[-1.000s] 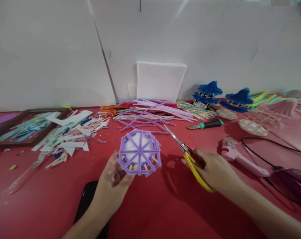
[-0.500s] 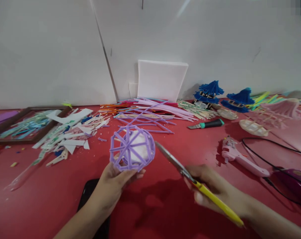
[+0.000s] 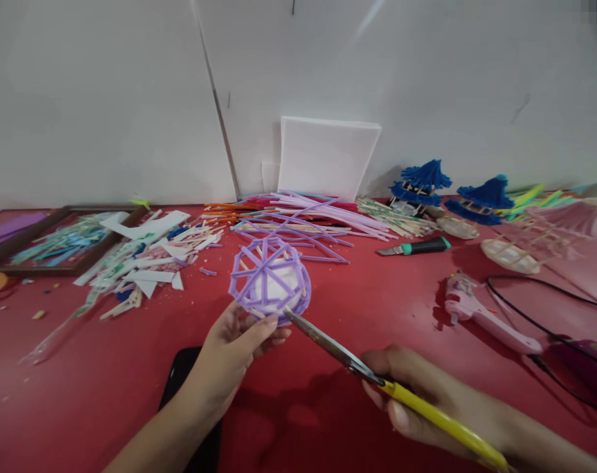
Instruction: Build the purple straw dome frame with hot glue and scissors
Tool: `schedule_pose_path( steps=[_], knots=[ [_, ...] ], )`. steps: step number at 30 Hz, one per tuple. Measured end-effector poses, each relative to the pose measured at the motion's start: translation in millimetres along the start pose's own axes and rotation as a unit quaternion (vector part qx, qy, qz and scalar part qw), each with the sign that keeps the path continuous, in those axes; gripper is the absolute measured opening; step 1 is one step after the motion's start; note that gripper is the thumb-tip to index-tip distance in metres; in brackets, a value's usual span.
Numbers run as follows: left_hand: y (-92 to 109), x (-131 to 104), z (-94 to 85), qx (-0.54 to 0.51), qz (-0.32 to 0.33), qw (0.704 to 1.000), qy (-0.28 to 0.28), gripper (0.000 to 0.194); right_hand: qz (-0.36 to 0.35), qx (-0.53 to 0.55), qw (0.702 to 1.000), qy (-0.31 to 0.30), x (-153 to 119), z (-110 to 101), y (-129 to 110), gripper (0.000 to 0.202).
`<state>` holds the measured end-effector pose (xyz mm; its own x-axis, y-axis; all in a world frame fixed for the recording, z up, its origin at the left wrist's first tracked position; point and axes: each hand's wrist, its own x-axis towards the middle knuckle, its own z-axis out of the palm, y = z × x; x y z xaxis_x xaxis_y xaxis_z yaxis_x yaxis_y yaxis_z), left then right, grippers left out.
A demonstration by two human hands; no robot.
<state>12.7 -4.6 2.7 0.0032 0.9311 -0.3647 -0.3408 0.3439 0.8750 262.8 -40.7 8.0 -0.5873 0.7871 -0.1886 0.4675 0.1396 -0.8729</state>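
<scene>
A round purple pipe-cleaner frame (image 3: 265, 266) with spokes and a white inside is held up over the red table. My left hand (image 3: 246, 338) grips its lower edge between thumb and fingers. In my right hand (image 3: 417, 387) are scissors (image 3: 328, 345) with yellow handles, held around the pivot. The blades look closed, and their tip is at the frame's lower right edge, close to my left thumb. Whether the tip touches the frame I cannot tell.
Purple and pink pipe cleaners (image 3: 323, 213) lie behind the frame. At right are a cutter knife (image 3: 414, 247), a pink glue gun (image 3: 496, 325) with its cable, and blue-roofed models (image 3: 483, 197). Scraps (image 3: 155, 263) and a brown frame (image 3: 76, 266) lie left; a black phone (image 3: 180, 374) is under my left arm.
The purple frame has tilted and turned in my left hand. The scissors' tip has moved left and down to its lower edge. The view has shifted slightly.
</scene>
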Motion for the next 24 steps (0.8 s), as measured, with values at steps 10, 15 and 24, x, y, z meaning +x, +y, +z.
schedule_pose_path(
  steps=[10,15,24],
  knots=[
    [-4,3,-3.5,-0.006,-0.007,1.0,-0.011,0.04,-0.009,0.006,1.0,-0.002,-3,2,20,0.061],
    [-3,3,-2.6,0.0,-0.001,1.0,-0.012,0.04,-0.005,0.0,1.0,-0.01,-3,1,17,0.061],
    [-5,2,-4.9,0.007,0.012,1.0,-0.018,0.041,0.01,-0.003,1.0,-0.019,4,-3,-2,0.067]
  ],
)
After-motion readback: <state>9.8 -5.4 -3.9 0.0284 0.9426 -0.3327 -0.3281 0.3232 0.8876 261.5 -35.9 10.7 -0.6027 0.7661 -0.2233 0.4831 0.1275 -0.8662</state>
